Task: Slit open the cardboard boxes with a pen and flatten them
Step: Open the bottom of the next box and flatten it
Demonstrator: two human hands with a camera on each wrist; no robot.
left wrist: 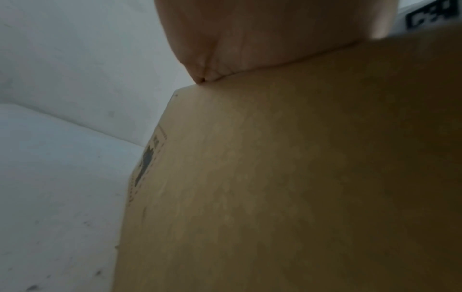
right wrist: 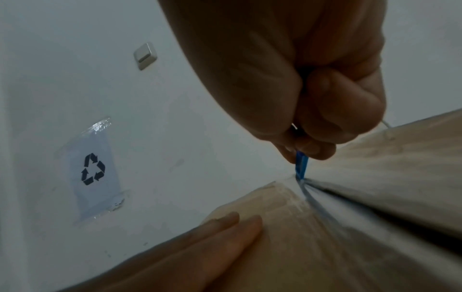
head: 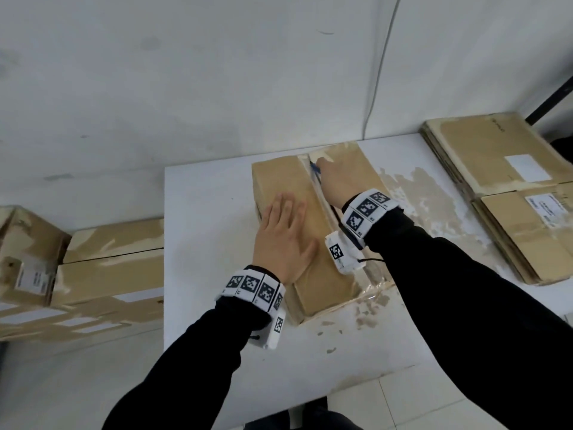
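On the white table [head: 210, 212] lies the taped box [head: 285, 181], the left hand [head: 283, 240] pressing flat with straight fingers on its near flap, while the right hand [head: 333, 181] grips a blue pen [right wrist: 301, 166], its tip in the centre seam at the far end.

We stood in a plain storeroom: flattened cartons [head: 508, 193] stacked at two o'clock, a recycling sign [right wrist: 93, 170] taped on the wall.
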